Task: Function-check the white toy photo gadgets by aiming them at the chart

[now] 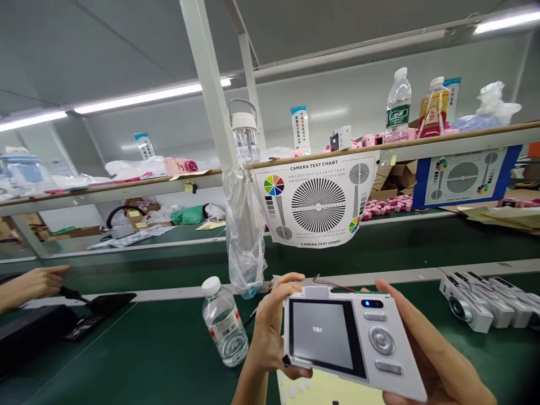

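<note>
A white digital camera (396, 360) is held up between my two hands, its back turned toward me. Its screen (323, 332) shows a grey picture with small white marks in the middle, and a blue light glows at the upper right. My left hand (270, 320) grips the left edge, fingers over the top and below. Around the right side is my right hand (439, 349), one finger along the edge; part of it is hidden behind the camera. Beyond hangs a camera test chart (318, 205) from the shelf edge.
Left of my hands stands a clear water bottle (225, 326). Several white cameras (481, 301) lie at the right. Beneath is a yellow sheet (337, 388) with small pale pieces. A plastic bag (244, 236) hangs from the post. Another person's hand (36, 287) is at far left.
</note>
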Tool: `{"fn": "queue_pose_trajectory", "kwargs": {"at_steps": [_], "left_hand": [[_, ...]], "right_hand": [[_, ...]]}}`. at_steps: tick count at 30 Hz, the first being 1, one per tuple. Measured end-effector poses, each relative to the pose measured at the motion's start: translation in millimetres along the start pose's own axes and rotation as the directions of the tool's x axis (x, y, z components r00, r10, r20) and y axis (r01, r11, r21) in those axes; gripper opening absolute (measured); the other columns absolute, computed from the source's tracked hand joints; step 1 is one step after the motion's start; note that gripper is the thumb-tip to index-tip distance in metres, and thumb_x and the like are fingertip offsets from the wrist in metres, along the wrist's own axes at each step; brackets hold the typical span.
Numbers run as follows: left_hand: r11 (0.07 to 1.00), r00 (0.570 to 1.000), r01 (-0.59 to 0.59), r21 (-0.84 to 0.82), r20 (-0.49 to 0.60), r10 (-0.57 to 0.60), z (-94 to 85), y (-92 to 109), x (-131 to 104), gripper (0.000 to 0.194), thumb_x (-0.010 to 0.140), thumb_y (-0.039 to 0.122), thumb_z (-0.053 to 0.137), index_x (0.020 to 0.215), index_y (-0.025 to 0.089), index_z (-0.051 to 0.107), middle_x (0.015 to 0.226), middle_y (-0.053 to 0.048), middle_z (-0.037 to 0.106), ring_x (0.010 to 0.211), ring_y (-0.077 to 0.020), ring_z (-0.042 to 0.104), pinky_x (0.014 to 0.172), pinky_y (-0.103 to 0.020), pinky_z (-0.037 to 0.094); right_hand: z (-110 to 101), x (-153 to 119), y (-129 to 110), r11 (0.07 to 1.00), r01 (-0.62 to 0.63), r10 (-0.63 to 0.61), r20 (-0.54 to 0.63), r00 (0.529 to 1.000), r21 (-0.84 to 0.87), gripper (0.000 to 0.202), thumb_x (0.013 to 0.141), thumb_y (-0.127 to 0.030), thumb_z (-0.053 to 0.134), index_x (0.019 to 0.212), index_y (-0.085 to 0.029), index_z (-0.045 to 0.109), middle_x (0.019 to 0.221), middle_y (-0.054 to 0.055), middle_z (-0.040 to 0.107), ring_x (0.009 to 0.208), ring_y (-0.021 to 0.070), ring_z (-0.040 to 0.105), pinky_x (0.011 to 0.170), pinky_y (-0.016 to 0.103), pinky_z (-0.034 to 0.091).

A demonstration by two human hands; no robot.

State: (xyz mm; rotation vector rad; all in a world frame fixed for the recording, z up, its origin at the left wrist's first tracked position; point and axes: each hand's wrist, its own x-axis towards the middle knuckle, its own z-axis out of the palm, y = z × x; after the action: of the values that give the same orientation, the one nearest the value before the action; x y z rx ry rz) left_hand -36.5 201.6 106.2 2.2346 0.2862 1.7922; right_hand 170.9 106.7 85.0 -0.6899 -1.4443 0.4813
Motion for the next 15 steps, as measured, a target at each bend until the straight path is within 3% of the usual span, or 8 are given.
{"fn": "queue_pose_trajectory", "kwargs": {"at_steps": [3, 6, 8, 11, 15], "left_hand": [[0.985, 0.994, -0.105, 0.139, -0.013, 0.108, -4.9, 8.9, 5.3, 0.070, 0.067, 0.070, 0.068, 0.122, 0.027, 0.055, 0.093, -0.006, 0.068, 0.092, -0.0280, 0.068, 0.089, -0.048, 0.055], [0.934, 0.988, -0.141, 0.328, -0.013, 0.154, -4.3, 24.0, 7.7, 0.062, 0.071, 0.062, 0.069, 0.115, 0.020, 0.057, 0.093, -0.008, 0.067, 0.093, -0.0284, 0.068, 0.089, -0.048, 0.054], [0.869, 0.985, -0.146, 0.474, -0.008, 0.170, 1.8, 35.0, 6.4, 0.061, 0.071, 0.061, 0.070, 0.112, 0.017, 0.057, 0.093, -0.010, 0.068, 0.095, -0.0302, 0.067, 0.087, -0.048, 0.055], [0.754, 0.979, -0.126, 0.645, -0.041, 0.199, 15.6, 47.8, 2.0, 0.074, 0.066, 0.075, 0.067, 0.109, 0.016, 0.056, 0.088, -0.008, 0.069, 0.093, -0.0307, 0.067, 0.088, -0.047, 0.053], [0.695, 0.973, -0.039, 0.718, -0.132, 0.192, 24.8, 54.5, 0.0, 0.083, 0.060, 0.092, 0.050, 0.097, 0.018, 0.056, 0.077, -0.004, 0.067, 0.083, -0.0273, 0.067, 0.093, -0.050, 0.049]], "right_hand": [[-4.6, 16.9, 10.8, 0.991, -0.039, 0.036, 0.027, 0.999, 0.126, 0.060, 0.083, -0.037, 0.072, 0.139, -0.041, 0.051, 0.153, 0.000, 0.044, 0.130, 0.0292, 0.054, 0.092, 0.029, 0.058], [-12.6, 39.0, 31.3, 0.916, -0.223, 0.146, 0.239, 0.960, 0.332, 0.071, 0.079, -0.035, 0.077, 0.141, -0.046, 0.044, 0.152, 0.003, 0.046, 0.122, 0.0269, 0.062, 0.078, 0.027, 0.062], [-16.8, 50.6, 48.4, 0.839, -0.375, 0.209, 0.403, 0.891, 0.394, 0.074, 0.076, -0.035, 0.081, 0.140, -0.048, 0.045, 0.152, 0.002, 0.046, 0.123, 0.0251, 0.061, 0.083, 0.028, 0.060], [-17.2, 59.6, 70.6, 0.754, -0.505, 0.231, 0.549, 0.803, 0.421, 0.072, 0.067, -0.039, 0.086, 0.133, -0.042, 0.056, 0.151, 0.003, 0.047, 0.128, 0.0261, 0.056, 0.095, 0.030, 0.053], [-11.5, 60.6, 81.0, 0.721, -0.546, 0.232, 0.595, 0.769, 0.425, 0.073, 0.061, -0.048, 0.088, 0.128, -0.037, 0.063, 0.143, 0.006, 0.057, 0.128, 0.0279, 0.056, 0.099, 0.034, 0.050]]}}
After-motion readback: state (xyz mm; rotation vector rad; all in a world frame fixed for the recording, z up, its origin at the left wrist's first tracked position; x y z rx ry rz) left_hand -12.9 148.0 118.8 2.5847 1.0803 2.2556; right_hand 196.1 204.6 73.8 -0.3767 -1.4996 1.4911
